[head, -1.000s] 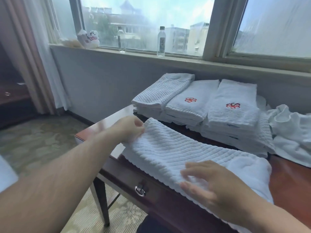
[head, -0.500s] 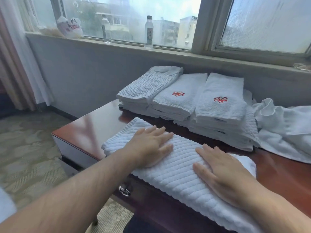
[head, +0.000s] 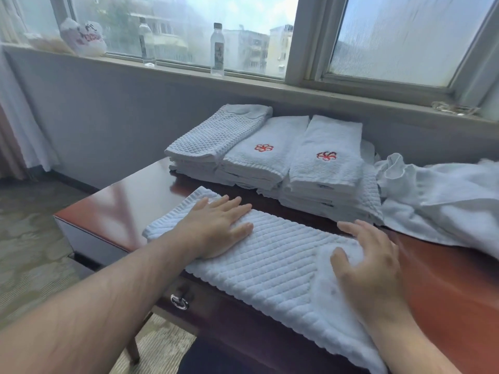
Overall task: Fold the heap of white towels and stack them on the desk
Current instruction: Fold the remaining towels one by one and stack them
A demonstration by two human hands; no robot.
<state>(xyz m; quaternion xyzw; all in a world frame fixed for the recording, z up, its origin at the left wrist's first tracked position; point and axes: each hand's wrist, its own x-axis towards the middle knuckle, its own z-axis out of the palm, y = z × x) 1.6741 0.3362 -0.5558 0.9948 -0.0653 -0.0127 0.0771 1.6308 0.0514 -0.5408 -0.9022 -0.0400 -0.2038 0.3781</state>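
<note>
Ribbed towel [head: 283, 268]: doubled into a long strip and lying slantwise on the near part of the desk [head: 121, 209], near edge hanging a little over the front, just above the drawer handle [head: 179, 302]. Seems laid here to have a hard, flat surface under the cloth and free room at both ends.

Left hand [head: 216, 228]: flat on the left part of the strip, palm down, fingers straight and a little spread. Holds nothing. Presses only, probably to pin this end and stop any sliding on the polished wood.

Right hand [head: 370, 268]: on the right end of the strip, fingers spread and slightly bent, thumb on the cloth. Pinches nothing as far as can be seen. Somewhat blurred, so impossible to tell whether hooking the far edge with the fingertips or not. Looks like smoothing before the next fold.

Behind, against the wall: folded stacks [head: 270, 163], side by side and touching, two of the tops with a red flower mark. Kept at the back, likely to leave the front as working place. To the right, touching the last stack: unfolded heap [head: 445, 195], within easy reach of the right hand. Task judged well advanced, not finished. Two bottles [head: 217, 49] on the window sill, well apart from all this.
</note>
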